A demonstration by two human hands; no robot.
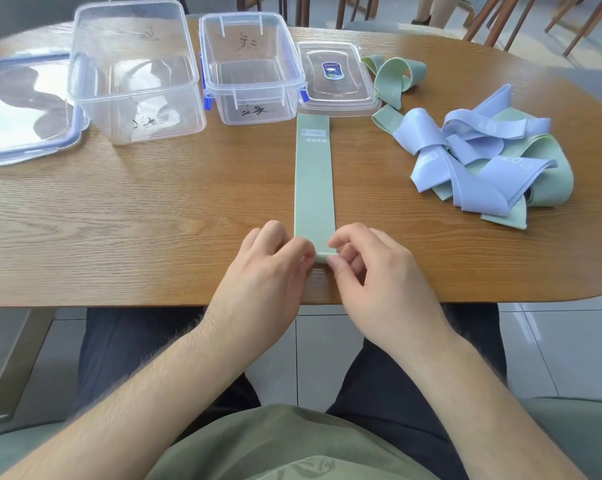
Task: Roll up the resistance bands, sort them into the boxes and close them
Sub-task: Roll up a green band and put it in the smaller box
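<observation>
A green resistance band [314, 178] lies flat and straight on the wooden table [154, 220], running away from me. Its near end is folded into a small roll, pinched from the left by my left hand [268, 271] and from the right by my right hand [372, 271]. A tangled pile of lavender and green bands [483, 161] lies at the right, with one loose green band [394, 77] behind it. Two clear plastic boxes stand open at the back: a large one [133, 71] and a smaller one [254, 67].
The large box's lid [22, 109] with a blue rim lies at the far left. The smaller lid [337, 77] rests just right of the small box, at the band's far end. Chair legs stand beyond the table. The table's near edge runs just under my hands.
</observation>
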